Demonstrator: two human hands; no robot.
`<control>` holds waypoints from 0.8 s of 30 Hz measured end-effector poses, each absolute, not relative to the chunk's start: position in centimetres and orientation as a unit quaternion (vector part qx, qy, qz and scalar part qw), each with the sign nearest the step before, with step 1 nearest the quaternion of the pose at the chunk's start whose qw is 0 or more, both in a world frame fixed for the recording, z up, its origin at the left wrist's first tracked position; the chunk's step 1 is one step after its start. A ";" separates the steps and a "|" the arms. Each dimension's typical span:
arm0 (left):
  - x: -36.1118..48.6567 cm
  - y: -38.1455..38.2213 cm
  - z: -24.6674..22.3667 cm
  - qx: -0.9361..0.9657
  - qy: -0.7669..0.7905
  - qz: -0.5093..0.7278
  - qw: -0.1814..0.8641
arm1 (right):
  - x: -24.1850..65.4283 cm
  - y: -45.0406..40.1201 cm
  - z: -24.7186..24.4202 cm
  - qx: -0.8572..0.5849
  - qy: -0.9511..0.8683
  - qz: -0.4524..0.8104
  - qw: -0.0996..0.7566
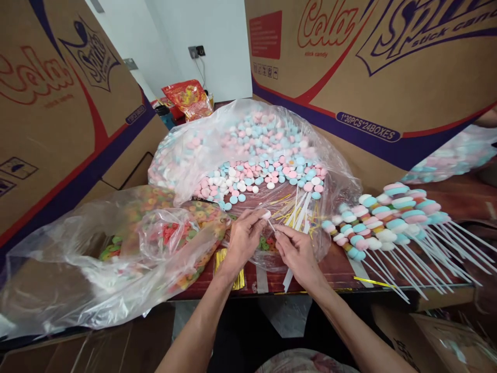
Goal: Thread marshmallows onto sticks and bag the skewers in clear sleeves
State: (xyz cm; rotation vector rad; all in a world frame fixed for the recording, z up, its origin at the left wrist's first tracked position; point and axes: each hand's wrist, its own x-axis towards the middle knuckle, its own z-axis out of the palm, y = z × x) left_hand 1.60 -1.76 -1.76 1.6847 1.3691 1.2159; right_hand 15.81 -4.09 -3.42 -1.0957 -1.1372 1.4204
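Between the fingertips of my left hand (245, 235) is a small pale candy (266, 214). A thin white stick (271, 225) runs from that candy to the pinched fingers of my right hand (297, 254). Just beyond the hands, pink, blue and white candies (248, 177) spill from a large clear plastic bag (272, 116). White sticks (302, 210) and gold ties (283, 208) lie behind my right hand. A bag of colourful ring candies (198, 217) is left of my left hand, and gold strips (238, 277) lie below it.
Finished candy sticks (388, 220) are piled at the right. Large cardboard boxes (365, 88) stand at the back right and left. A red packet (189, 99) sits at the back. Part of another person's arm (487, 118) shows at the right edge beside another candy bag (456, 153).
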 end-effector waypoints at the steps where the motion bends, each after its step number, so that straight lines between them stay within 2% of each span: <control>1: 1.7 -1.9 -1.5 0.656 0.508 0.447 0.335 | 16.1 -3.9 -3.4 -0.458 -0.474 0.572 0.488; 4: 1.7 -1.7 -1.2 0.670 0.479 0.401 0.401 | 16.9 -3.3 -3.6 -0.480 -0.524 0.508 0.487; 6: 1.1 -0.6 -1.2 0.665 0.497 0.387 0.401 | 17.2 -3.1 -4.0 -0.497 -0.569 0.448 0.478; 8: 0.0 1.2 -1.0 0.667 0.550 0.384 0.325 | 17.3 -3.2 -4.4 -0.512 -0.607 0.388 0.468; 11: -1.7 4.2 -1.1 0.683 0.639 0.330 0.131 | 17.2 -3.6 -4.4 -0.518 -0.650 0.332 0.446; 17: -2.6 5.9 -2.5 0.701 0.659 0.264 0.064 | 17.0 -3.9 -4.3 -0.525 -0.676 0.305 0.419; 21: -2.6 5.1 -2.4 0.684 0.657 0.300 0.100 | 17.1 -3.9 -4.3 -0.524 -0.677 0.302 0.420; 24: -2.2 5.2 -1.7 0.634 0.637 0.379 0.221 | 17.2 -3.9 -4.2 -0.531 -0.674 0.294 0.421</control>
